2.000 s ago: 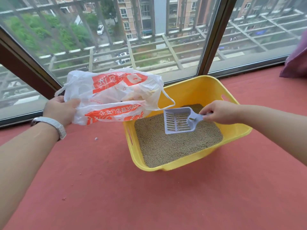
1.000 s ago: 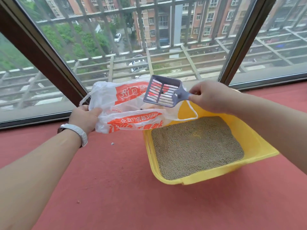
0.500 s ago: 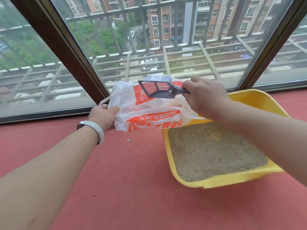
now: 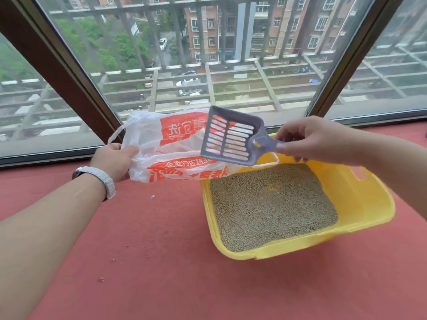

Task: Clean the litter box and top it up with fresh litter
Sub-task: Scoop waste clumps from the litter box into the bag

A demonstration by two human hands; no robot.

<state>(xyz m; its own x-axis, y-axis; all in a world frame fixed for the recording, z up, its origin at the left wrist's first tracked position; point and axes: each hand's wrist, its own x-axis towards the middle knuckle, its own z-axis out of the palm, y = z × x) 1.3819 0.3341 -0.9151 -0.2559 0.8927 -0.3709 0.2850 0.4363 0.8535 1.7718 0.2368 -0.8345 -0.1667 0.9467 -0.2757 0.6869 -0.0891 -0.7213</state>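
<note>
A yellow litter box (image 4: 360, 204) holding brown-grey litter (image 4: 270, 204) sits on the red floor at the right. My right hand (image 4: 316, 139) pinches the handle of a grey-blue slotted scoop (image 4: 231, 139), held in the air over the box's far left corner. The scoop's pan faces me and looks empty. My left hand (image 4: 113, 160), with a white watch at the wrist, grips the edge of a white plastic bag with orange print (image 4: 171, 153), held just left of the box behind the scoop. Pale clumps show through the bag.
Red carpet (image 4: 161, 262) covers the floor, with a few small crumbs left of the box. Large windows with dark brown frames (image 4: 67, 82) run along the far edge just behind the bag and box.
My right hand lifted the scoop out of the litter box and up to the bag. Since half a second ago the scoop has tilted so its pan faces me. The bag stays held.
</note>
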